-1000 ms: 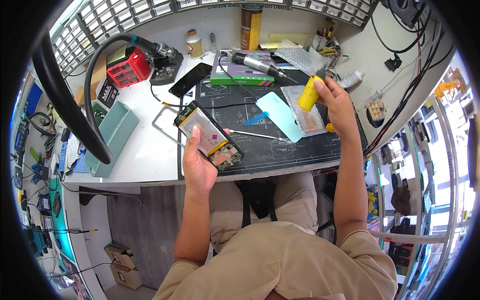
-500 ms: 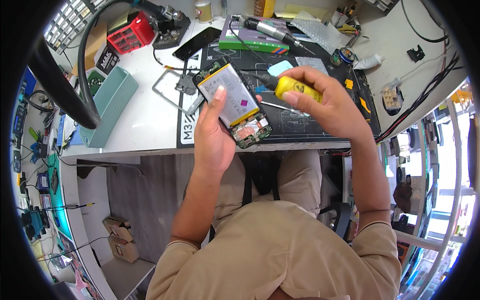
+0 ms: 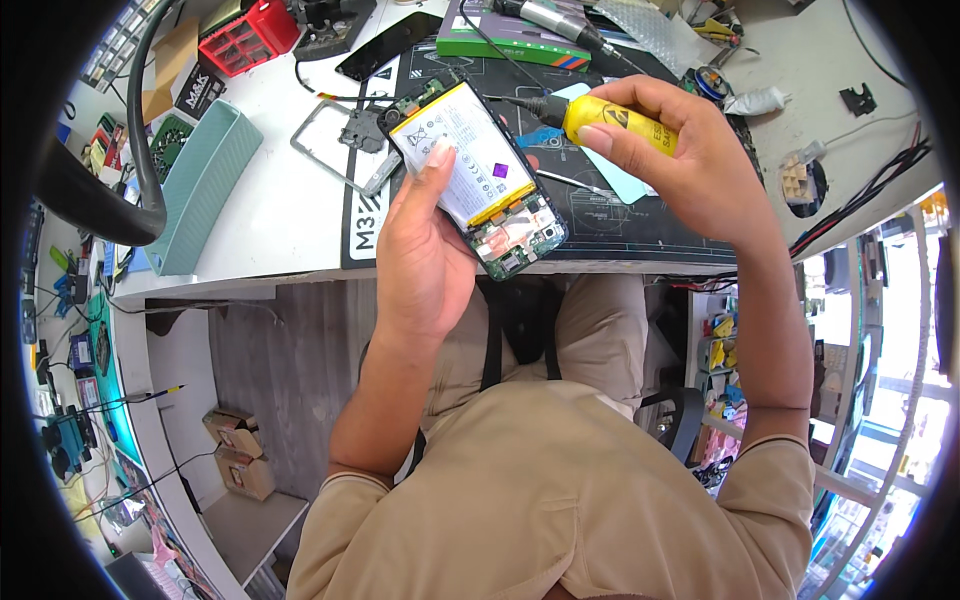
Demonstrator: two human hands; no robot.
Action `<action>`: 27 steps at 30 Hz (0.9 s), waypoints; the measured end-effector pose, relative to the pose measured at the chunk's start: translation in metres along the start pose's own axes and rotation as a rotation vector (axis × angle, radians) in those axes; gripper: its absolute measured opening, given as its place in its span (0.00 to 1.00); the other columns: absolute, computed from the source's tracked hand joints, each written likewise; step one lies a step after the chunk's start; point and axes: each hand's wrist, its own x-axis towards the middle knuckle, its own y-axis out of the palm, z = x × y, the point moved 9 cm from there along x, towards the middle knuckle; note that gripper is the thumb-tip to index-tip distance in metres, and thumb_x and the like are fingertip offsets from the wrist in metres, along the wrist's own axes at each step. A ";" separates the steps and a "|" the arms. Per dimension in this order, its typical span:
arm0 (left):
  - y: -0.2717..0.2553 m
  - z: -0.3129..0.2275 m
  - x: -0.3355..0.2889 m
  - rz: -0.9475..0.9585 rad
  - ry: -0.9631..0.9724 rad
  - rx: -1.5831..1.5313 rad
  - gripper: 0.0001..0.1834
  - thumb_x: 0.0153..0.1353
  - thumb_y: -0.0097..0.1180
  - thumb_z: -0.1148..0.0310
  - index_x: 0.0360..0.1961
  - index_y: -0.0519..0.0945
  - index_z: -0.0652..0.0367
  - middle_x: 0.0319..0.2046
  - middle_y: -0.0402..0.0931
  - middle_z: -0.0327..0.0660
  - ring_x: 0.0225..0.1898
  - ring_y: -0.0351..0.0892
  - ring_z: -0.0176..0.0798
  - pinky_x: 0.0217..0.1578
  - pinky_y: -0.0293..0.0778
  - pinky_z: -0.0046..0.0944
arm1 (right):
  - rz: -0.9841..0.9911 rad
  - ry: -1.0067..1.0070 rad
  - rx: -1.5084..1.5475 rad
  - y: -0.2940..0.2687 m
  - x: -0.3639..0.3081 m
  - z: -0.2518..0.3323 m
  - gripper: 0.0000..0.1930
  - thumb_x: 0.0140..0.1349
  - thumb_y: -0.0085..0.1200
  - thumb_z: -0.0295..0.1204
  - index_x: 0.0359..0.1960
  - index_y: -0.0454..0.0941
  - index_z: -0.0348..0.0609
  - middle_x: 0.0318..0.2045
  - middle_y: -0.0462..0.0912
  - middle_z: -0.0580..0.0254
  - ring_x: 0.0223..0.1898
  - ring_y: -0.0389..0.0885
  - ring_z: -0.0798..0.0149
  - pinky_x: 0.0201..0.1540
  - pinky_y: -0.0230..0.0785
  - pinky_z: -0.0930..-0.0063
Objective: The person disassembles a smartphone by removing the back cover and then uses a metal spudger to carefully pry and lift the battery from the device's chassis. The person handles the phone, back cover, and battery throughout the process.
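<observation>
My left hand (image 3: 428, 245) grips an opened smartphone (image 3: 478, 165), with the thumb pressed on its battery and the fingers behind. The phone is tilted; its silver battery has yellow edges and a purple square, and the bare circuit board shows at the near end. Wrapped in my right hand (image 3: 690, 150) is a yellow squeeze bottle (image 3: 612, 122) with a black neck and thin tip. That tip points left, over the phone's far right edge; whether it touches cannot be told. A pale blue flat piece (image 3: 625, 183) lies on the black work mat (image 3: 640, 225) below the bottle.
Left of the phone lies an empty metal frame (image 3: 318, 152) beside a teal tray (image 3: 205, 190). A dark phone (image 3: 388, 46), a green-edged box (image 3: 505, 50) and a pen-like power tool (image 3: 560, 22) lie farther back. A black curved arm (image 3: 110, 210) hangs at the left.
The view has shifted, so the desk sits higher. My right hand has moved right with the bottle, and the phone has turned slightly, its battery facing up more brightly. Both hands keep their hold.
</observation>
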 end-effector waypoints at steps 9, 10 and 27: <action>0.002 0.000 0.000 -0.008 0.000 -0.071 0.24 0.82 0.50 0.59 0.67 0.71 0.69 0.58 0.82 0.53 0.59 0.86 0.52 0.62 0.82 0.52 | -0.026 -0.083 -0.125 -0.004 0.011 0.014 0.22 0.70 0.67 0.46 0.49 0.86 0.36 0.31 0.85 0.64 0.30 0.77 0.74 0.34 0.71 0.74; 0.002 0.000 0.001 -0.010 0.005 -0.067 0.24 0.82 0.50 0.59 0.67 0.71 0.69 0.57 0.82 0.53 0.59 0.86 0.52 0.62 0.82 0.52 | -0.010 -0.089 -0.141 -0.004 0.011 0.016 0.22 0.71 0.67 0.46 0.51 0.86 0.36 0.32 0.85 0.65 0.30 0.76 0.76 0.34 0.69 0.76; 0.001 0.002 0.003 -0.015 0.003 -0.028 0.24 0.81 0.50 0.59 0.67 0.70 0.66 0.56 0.83 0.55 0.57 0.87 0.47 0.60 0.83 0.48 | -0.014 -0.372 -0.592 -0.002 0.019 0.088 0.18 0.72 0.63 0.40 0.43 0.84 0.33 0.32 0.86 0.46 0.29 0.82 0.52 0.36 0.74 0.61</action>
